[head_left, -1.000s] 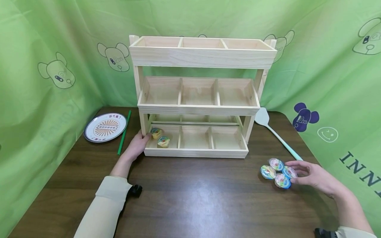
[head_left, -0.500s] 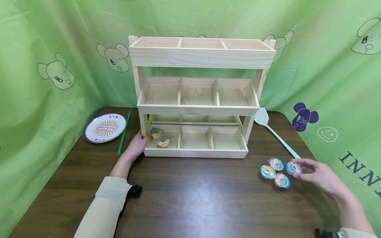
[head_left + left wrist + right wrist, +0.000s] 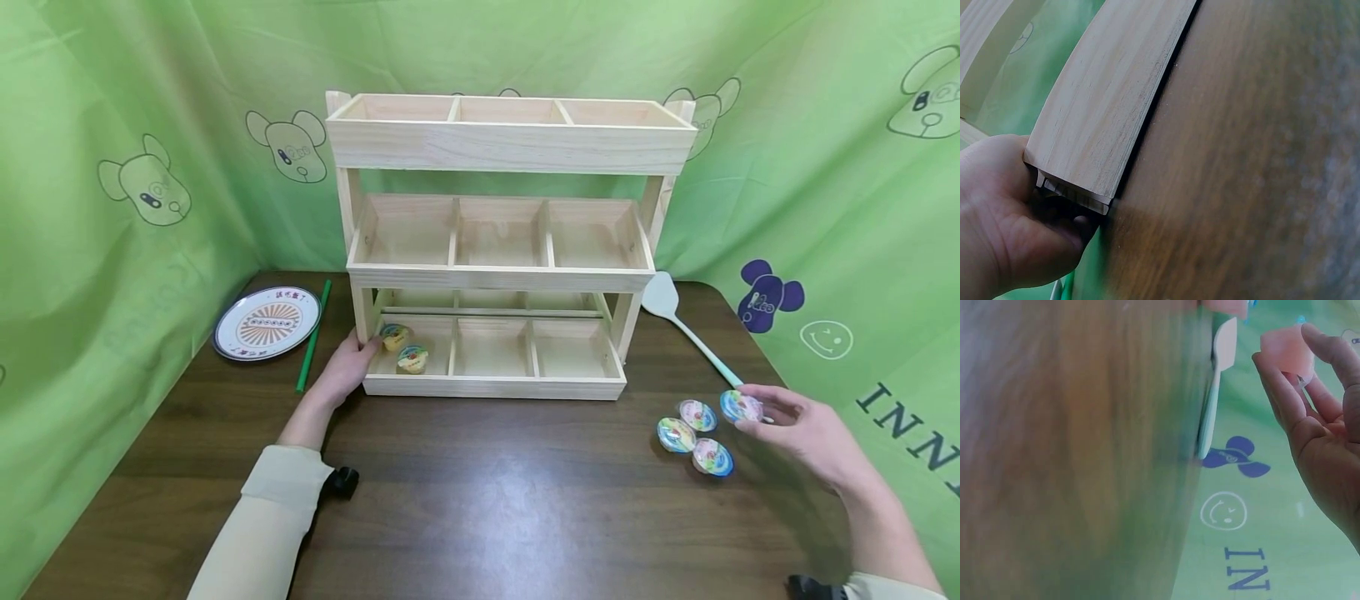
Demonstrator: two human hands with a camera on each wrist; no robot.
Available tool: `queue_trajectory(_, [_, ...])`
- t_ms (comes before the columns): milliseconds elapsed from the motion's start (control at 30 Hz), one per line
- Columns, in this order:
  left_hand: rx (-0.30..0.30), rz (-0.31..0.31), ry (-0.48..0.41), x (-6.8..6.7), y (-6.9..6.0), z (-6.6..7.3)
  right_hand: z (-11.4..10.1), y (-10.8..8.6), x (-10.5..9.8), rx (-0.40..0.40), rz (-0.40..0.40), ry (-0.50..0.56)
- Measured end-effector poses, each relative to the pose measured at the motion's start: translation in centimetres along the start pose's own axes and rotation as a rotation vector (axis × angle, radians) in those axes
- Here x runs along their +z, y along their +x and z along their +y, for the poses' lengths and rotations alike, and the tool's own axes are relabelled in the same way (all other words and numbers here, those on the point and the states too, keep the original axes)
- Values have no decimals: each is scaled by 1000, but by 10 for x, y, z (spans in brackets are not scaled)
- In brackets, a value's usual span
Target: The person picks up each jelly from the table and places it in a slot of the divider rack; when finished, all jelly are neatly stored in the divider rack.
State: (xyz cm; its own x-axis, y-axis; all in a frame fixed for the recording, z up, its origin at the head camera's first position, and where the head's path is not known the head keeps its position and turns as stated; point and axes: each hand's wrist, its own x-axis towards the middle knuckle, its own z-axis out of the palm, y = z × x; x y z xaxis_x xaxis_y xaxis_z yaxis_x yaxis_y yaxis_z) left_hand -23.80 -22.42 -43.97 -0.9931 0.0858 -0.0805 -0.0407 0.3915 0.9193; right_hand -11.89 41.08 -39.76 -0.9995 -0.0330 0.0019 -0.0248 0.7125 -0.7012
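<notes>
Wooden rack [image 3: 510, 148] stands on the bench [image 3: 495, 483]; three tiers face front, each split into three compartments. All places below are given relative to this rack, sides as seen by the person.

Left hand [image 3: 347, 367]: at the rack's left end, lowest tier. Grip clamped on the end of that tier; left wrist view shows the hand around the wooden corner, some fingers hidden behind it.

Right hand [image 3: 810, 433]: out to the right and forward of the rack. Grip clamped on a pink cup [image 3: 1286, 351], pinched between thumb and fingers. Right wrist view shows the cup held up off the bench, its body pink and translucent; head view shows a printed lid with blue at the edge.

Three loose cups [image 3: 712, 457] sit in a cluster on the bench, right-front of the rack, near the held cup. Two yellow cups [image 3: 412, 359] lie in the rack's lowest tier, left compartment, one behind the other.

Left of rack: plate [image 3: 267, 323], with a green stick [image 3: 312, 337] between plate and rack. Right of rack: pale spatula [image 3: 692, 333], handle angled forward. Behind rack: green cloth [image 3: 225, 67] with printed animal heads.
</notes>
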Motion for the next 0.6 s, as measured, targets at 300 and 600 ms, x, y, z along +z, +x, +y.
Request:
queue_trajectory(300, [6, 2, -1, 0, -1, 0, -30, 4, 7, -27, 8, 2])
queue_trajectory(600, [10, 7, 17, 0, -1, 0, -58, 14, 21, -108, -4, 33])
